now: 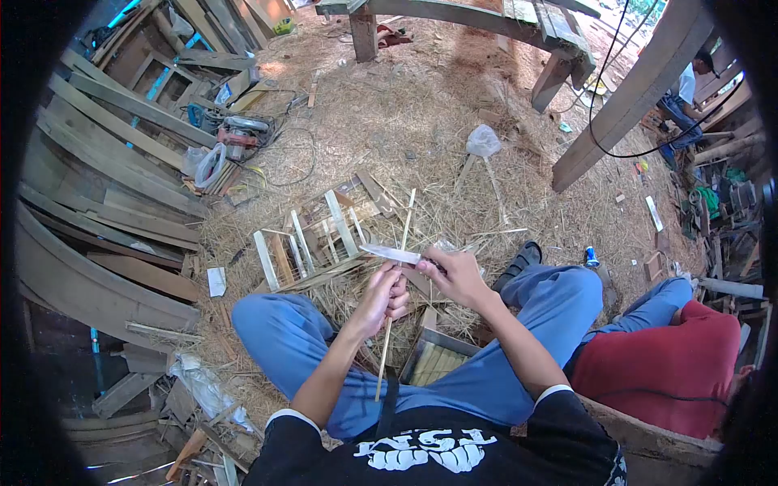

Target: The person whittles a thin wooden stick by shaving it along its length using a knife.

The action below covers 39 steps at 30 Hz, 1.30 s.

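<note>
- In my head view, the left hand (374,306) is closed, fingers curled around a long, thin, pale wooden strip (408,219), apparently to steady it near its middle.
- The strip slants from the lap to beyond the knuckles, so I see its far part standing free.
- The right hand (456,278) is wrapped shut on the mostly hidden handle of a knife with a broad silvery blade (391,252); that firm hold probably keeps the edge controlled.
- The blade crosses the strip just above the left fist; I cannot tell whether it bites.
- The bent legs in blue trousers (539,300) leave working room between them, where a dark-rimmed box of pale slats (438,366) sits within reach.
</note>
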{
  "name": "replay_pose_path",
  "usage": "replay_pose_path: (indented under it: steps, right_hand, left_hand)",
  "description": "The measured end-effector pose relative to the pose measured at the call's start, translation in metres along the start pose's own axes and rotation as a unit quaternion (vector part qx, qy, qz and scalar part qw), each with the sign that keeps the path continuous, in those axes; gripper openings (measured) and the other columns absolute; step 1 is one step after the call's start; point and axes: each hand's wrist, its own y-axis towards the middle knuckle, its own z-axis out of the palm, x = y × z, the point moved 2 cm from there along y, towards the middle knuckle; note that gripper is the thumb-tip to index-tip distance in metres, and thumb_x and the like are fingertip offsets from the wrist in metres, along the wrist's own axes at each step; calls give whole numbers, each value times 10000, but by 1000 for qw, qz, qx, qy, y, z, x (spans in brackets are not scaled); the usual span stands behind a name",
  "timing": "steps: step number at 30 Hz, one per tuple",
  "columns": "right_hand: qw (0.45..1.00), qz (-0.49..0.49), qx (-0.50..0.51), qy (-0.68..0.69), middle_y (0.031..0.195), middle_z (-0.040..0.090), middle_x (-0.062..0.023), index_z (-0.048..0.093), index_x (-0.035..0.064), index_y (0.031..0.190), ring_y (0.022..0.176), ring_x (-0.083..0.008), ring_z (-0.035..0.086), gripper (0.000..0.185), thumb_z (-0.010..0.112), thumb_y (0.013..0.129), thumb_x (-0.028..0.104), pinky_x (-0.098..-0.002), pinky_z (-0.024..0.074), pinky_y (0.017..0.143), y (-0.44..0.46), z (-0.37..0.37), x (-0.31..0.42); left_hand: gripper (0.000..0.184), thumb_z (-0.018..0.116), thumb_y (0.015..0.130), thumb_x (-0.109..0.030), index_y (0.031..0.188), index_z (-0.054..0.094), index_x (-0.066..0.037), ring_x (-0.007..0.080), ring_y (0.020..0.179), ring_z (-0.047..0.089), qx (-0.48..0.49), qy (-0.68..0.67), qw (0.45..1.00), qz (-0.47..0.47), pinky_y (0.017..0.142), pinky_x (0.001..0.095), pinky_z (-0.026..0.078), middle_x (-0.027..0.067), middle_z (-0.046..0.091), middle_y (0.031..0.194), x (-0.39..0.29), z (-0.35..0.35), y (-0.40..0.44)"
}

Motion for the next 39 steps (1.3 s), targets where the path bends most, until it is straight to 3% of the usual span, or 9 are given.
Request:
replay_pose_path:
  steps: [5,8,11,17,25,30,35,36,39]
  right_hand:
    - [999,-10,33,4,596,573,-147,643,106,897,548,-334,596,298,642,906,404,-414,437,514,-4,2,6]
    - [997,-3,51,54,657,624,-129,694,92,916,560,-296,615,241,720,853,323,-391,453,531,-5,-8,5]
    - [995,-79,33,53,686,663,-111,726,98,891,581,-276,636,230,771,801,306,-375,469,545,-9,-15,-2]
    - [998,-27,-62,9,640,647,-103,755,121,917,538,-254,624,288,770,783,375,-344,465,513,-4,-27,-32]
    - [983,-13,-153,-100,625,638,-106,744,77,873,544,-245,625,330,779,784,393,-349,470,532,10,-50,-23]
    - [992,19,-107,-68,615,627,-105,728,81,876,532,-237,625,299,762,812,371,-337,463,511,14,-39,-23]
    - [995,-51,-86,-18,598,601,-109,700,67,886,508,-227,610,287,742,841,347,-337,447,496,10,-21,-23]
    - [999,32,-12,-26,679,641,-125,711,92,939,607,-316,636,305,673,881,390,-398,478,570,10,-25,-13]
    - [991,103,61,54,695,630,-154,698,92,934,612,-334,627,303,655,892,389,-412,467,566,11,-20,-13]
  left_hand:
    - [153,397,1058,-272,1054,465,-135,30,482,250,-14,46,999,9,395,209,196,-56,286,688,0,-3,1]
    - [136,400,1058,-273,1061,460,-152,30,482,258,-1,78,997,-6,398,210,203,-56,301,694,2,-1,-7]
    - [128,407,1058,-278,1088,454,-163,30,479,263,4,88,995,-43,398,207,207,-57,313,703,8,2,-13]
    - [196,418,1053,-307,1151,431,-137,23,481,265,23,122,992,-29,395,181,187,-56,317,709,7,18,-22]
    - [235,355,1065,-320,1110,466,-118,18,446,210,65,7,995,-78,365,184,148,-71,254,633,-1,18,-18]
    - [354,348,1061,-399,1150,513,-98,25,437,246,49,16,998,-46,367,177,211,-50,315,646,-5,10,-5]
    - [283,409,1056,-317,1229,510,-118,19,466,247,14,-22,1000,-12,389,180,191,-59,311,662,-9,11,3]
    - [272,416,1054,-306,1235,508,-125,19,470,241,14,-23,1000,-11,393,181,180,-63,303,662,-7,10,5]
    - [236,423,1052,-282,1222,499,-137,19,479,224,18,-25,999,-20,402,187,151,-73,282,662,-8,9,3]
